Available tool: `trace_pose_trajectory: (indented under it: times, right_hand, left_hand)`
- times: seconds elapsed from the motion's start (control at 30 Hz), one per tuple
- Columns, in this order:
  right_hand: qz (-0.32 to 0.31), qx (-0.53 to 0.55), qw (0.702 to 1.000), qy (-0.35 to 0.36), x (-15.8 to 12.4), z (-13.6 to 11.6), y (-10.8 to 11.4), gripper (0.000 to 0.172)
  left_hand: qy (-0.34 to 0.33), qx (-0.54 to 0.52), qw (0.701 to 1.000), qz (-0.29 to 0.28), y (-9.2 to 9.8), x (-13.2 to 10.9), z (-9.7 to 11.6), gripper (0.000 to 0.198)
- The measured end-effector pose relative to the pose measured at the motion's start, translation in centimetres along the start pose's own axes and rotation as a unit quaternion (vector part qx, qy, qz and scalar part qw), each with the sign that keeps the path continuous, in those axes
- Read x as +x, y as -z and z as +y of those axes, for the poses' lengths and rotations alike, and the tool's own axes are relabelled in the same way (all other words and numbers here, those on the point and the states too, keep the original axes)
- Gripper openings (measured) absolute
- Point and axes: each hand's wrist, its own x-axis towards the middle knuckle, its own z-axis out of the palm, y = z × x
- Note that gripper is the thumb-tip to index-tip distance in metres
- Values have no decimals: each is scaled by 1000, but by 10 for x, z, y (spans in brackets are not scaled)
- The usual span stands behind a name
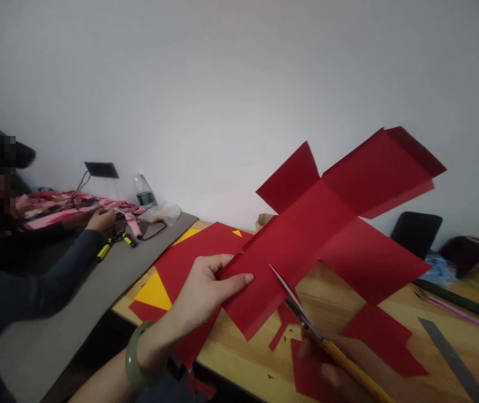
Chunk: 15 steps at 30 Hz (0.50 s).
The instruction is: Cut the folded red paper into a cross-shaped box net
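Observation:
My left hand (205, 291) pinches the lower left edge of a large cross-shaped red paper cut-out (327, 224) and holds it up over the wooden table (243, 352). A green bangle sits on that wrist. My right hand (335, 375), at the bottom of the view and partly behind the paper scraps, grips yellow-handled scissors (306, 322). Their blades are open and bite into the paper's lower edge just right of my left thumb. Red offcuts (373, 341) lie on the table beneath.
Red and yellow sheets (180, 263) lie at the table's left end. A metal ruler (453, 358) lies at the right, dark cases behind it. A co-worker on the left works at a grey table (96, 291) with pink material, yellow-handled pliers and a water bottle (144, 193).

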Motion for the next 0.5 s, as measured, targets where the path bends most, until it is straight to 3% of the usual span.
trace_pose_trajectory:
  times: [0.27,0.5]
  right_hand:
    - [-15,-2,1000,-7,0,-3,4,50]
    - [-11,-50,999,15,4,8,3,61]
  left_hand:
    - [15,7,1000,-21,2,-1,6,24]
    - [18,19,999,-37,3,3,9,23]
